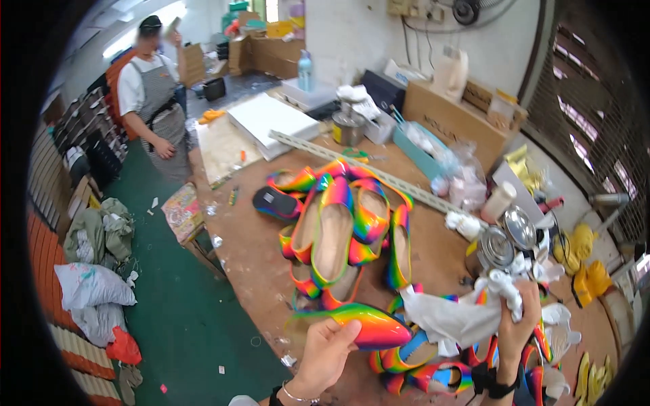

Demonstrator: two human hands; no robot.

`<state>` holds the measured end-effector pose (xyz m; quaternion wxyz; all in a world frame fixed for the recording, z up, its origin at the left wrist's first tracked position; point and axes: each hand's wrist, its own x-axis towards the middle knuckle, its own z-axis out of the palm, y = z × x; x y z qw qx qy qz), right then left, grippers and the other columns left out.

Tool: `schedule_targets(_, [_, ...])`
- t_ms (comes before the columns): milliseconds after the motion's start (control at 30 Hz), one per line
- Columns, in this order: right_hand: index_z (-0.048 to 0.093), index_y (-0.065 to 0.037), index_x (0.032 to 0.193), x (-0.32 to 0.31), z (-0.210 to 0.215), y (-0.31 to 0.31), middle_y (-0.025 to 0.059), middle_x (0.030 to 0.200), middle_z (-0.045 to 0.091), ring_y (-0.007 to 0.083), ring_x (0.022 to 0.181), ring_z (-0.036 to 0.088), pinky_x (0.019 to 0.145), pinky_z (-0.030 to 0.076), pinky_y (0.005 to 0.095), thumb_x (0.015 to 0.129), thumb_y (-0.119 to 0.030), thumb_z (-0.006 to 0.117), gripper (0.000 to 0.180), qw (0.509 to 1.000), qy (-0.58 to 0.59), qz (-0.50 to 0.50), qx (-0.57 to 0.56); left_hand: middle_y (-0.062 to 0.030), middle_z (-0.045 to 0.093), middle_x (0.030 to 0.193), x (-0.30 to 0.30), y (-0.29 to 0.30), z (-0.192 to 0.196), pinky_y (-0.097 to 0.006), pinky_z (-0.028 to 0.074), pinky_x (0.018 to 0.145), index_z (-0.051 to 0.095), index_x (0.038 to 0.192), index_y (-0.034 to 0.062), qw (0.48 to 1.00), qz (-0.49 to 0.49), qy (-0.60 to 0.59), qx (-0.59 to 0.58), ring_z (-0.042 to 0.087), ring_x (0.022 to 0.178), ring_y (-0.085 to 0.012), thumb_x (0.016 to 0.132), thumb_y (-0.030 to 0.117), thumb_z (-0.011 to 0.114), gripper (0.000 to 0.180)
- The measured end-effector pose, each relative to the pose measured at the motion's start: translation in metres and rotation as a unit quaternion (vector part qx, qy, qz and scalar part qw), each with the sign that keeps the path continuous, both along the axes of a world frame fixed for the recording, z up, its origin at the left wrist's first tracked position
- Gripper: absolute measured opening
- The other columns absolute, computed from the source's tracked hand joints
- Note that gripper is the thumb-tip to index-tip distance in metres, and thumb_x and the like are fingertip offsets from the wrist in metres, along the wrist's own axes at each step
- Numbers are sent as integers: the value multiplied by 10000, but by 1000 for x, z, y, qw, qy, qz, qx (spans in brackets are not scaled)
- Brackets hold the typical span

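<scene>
My left hand (326,358) is closed round a rainbow-coloured flat shoe (369,326), its glossy pointed toe to the right and its heel end blurred. In my right hand (520,323) a white cloth (450,317) is gripped, hanging out to the left near the shoe's toe. Bunched white material (504,287) lies against the right fingers. Just beyond the held shoe, a heap of rainbow flats (333,230) with beige insoles covers the middle of the table. More rainbow flats (440,375), some with blue inside, lie below the cloth, partly hidden by my right arm.
The brown worktable (247,271) carries a long metal strip (379,179), a metal can (489,250), a round lid (520,227) and a teal basket (423,152). Across the green floor (183,325), a person in an apron (159,95) stands. Stuffed sacks (95,284) lie at left.
</scene>
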<state>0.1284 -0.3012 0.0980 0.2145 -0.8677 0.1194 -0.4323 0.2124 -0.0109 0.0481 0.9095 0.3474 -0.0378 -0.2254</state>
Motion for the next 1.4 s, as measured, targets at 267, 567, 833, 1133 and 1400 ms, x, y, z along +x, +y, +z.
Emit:
schedule_targets(267, [613,30,982,-43,-12,-10,155,968,621,311,902,609,827,468,364,765,-10,704,238,998,54,-25,-19,-22,680,824,51,88,4,-240,516,634,643,841,25,968,186,-53,159,611,674,-79,940,118,680,141])
schedule_targets(567, [689,36,1096,-66,-21,12,187,1036,706,325,976,660,917,488,407,841,53,627,263,991,119,-53,-36,-20,590,910,189,152,-66,-248,515,844,531,957,32,957,277,-37,77,599,855,-110,905,-106,487,154])
schedule_targets(833, [677,51,1105,-90,-29,26,167,994,676,302,911,638,825,496,368,870,19,598,250,981,180,-48,53,-22,483,829,375,202,-133,-283,470,596,541,971,56,968,246,-31,43,484,658,-157,947,-39,436,144])
schedule_targets(1133, [670,22,1109,-94,-37,48,185,1131,656,362,1043,616,957,463,422,812,23,641,298,970,235,-58,29,-82,691,926,424,174,-105,-307,551,708,622,1105,-20,929,206,-116,286,662,789,-209,940,76,577,196])
schedule_targets(1400, [590,-32,1305,-82,-82,59,248,1226,623,401,1099,612,923,488,454,819,-282,766,574,942,317,-72,80,-180,591,1323,128,127,-123,-437,386,1085,606,1257,25,660,292,-382,577,527,1232,-377,876,23,596,381])
